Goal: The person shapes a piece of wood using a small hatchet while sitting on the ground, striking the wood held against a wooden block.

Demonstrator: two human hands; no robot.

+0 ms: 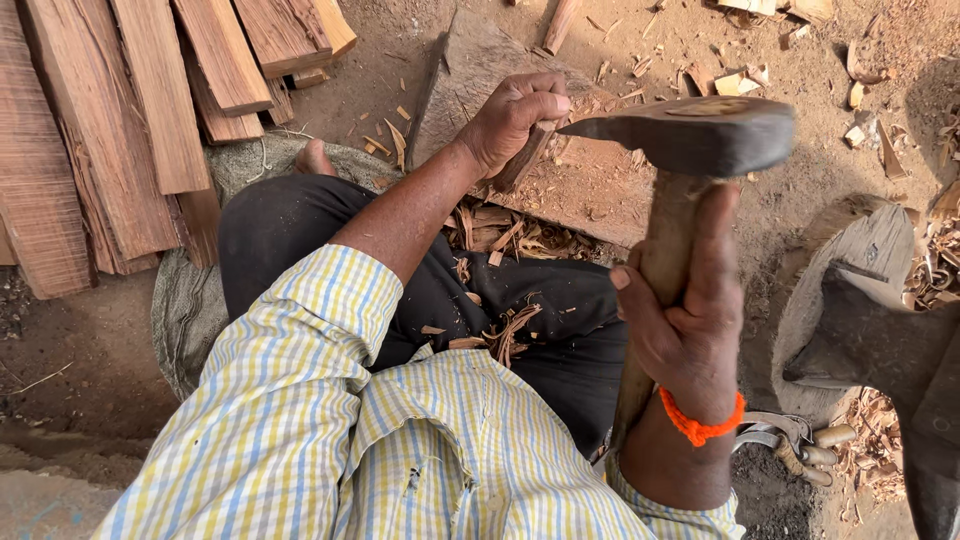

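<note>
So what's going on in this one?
A person sits on the ground, shaping wood. The right hand grips the wooden handle of an axe, its head raised. The left hand holds a small piece of wood upright on a chopping block. Wood shavings lie on the lap, and planks are stacked to the left.

Left grip (515,120) clenched forward; right grip (690,320) fisted, raised upright.

Bare dirt ground (820,190) lay sunlit, strewn with wood chips (740,80); left of it, stacked reddish planks (130,120) rested.
</note>
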